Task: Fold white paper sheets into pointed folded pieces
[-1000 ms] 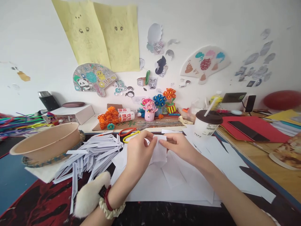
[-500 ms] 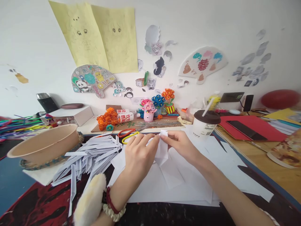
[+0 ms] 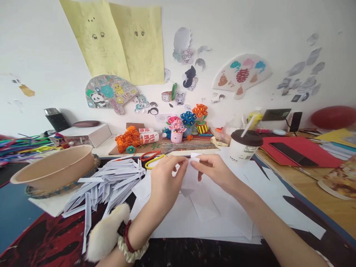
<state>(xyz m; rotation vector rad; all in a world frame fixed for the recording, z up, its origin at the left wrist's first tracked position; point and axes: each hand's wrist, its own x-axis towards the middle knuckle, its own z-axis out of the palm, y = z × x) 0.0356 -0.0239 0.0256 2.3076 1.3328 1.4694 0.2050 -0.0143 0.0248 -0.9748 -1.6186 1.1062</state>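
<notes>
A small piece of white paper (image 3: 191,171) is held up between both hands over the middle of the table. My left hand (image 3: 168,181) pinches its upper left edge between thumb and fingertips. Thumb and fingers of my right hand (image 3: 213,168) grip its upper right side. Beneath lie large white sheets (image 3: 178,222) and a loose narrow paper piece (image 3: 204,204). Left of my left hand is a heap of folded white paper strips (image 3: 108,183). Scissors with red and yellow handles (image 3: 153,162) rest just behind my left hand.
A lidded cup with a straw (image 3: 243,148) stands behind my right hand. At the left is a wide beige bowl (image 3: 52,167). Craft flowers in small pots (image 3: 176,137) line the back. A phone (image 3: 292,154) lies on a red folder (image 3: 328,159) at the right.
My left hand has turned, its thumb and fingertips now showing in a pinch at the paper's edge. The held paper has tilted slightly, and the fingers of my right hand have shifted behind it.
</notes>
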